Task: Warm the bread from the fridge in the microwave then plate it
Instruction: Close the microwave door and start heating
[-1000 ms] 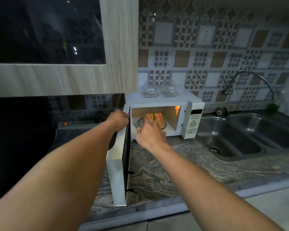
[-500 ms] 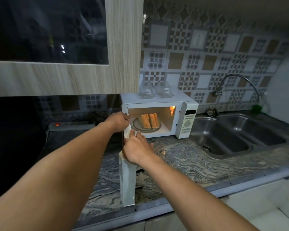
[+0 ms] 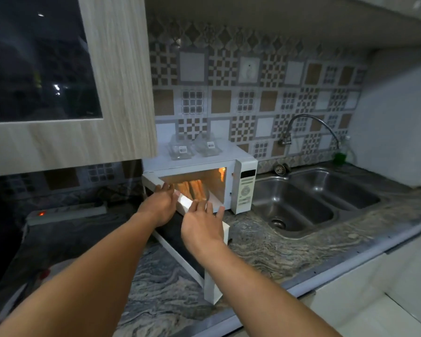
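The white microwave (image 3: 247,190) stands on the marbled counter with its inside lit orange. Slices of bread (image 3: 195,188) stand on a plate in the cavity, partly hidden behind my hands. The microwave door (image 3: 212,285) is hinged on the left and stands about half swung in. My left hand (image 3: 159,206) rests with fingers extended on the door's top edge. My right hand (image 3: 202,227) lies against the door's outer face near its top, fingers spread. Neither hand holds anything.
Two clear plastic containers (image 3: 195,148) sit on top of the microwave. A double steel sink (image 3: 301,210) with a curved faucet (image 3: 309,117) lies to the right. A power strip (image 3: 66,211) with a red light lies at left. A wall cabinet (image 3: 117,93) hangs overhead at left.
My right hand came out of the microwave cavity, leaving the bread inside, and moved onto the door. The door has swung from fully open toward the microwave.
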The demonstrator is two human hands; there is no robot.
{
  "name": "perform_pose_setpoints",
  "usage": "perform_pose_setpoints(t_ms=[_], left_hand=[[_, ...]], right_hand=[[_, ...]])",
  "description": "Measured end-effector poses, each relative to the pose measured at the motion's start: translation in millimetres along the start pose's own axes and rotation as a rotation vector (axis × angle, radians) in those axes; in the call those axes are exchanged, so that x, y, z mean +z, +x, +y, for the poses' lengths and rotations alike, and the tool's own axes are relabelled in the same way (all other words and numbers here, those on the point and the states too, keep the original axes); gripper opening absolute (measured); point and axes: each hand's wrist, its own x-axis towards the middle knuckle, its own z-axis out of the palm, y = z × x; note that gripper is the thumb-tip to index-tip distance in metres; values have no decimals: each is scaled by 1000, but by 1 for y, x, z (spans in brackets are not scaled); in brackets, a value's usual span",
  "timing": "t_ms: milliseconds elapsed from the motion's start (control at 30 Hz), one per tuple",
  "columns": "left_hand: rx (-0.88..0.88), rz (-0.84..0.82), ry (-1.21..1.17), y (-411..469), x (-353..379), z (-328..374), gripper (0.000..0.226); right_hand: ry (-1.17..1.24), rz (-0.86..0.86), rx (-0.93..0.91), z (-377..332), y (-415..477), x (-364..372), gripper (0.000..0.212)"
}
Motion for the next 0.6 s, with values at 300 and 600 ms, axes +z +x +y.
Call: perform_pose_setpoints(t_ms=[300,600], left_hand=[[-100,22,185,42,35,33,69],[-213,89,287,92,62,55,76]], right_hand=[[-126,113,-147,95,78,4,69],[-156,176,-140,140,162,10,65]])
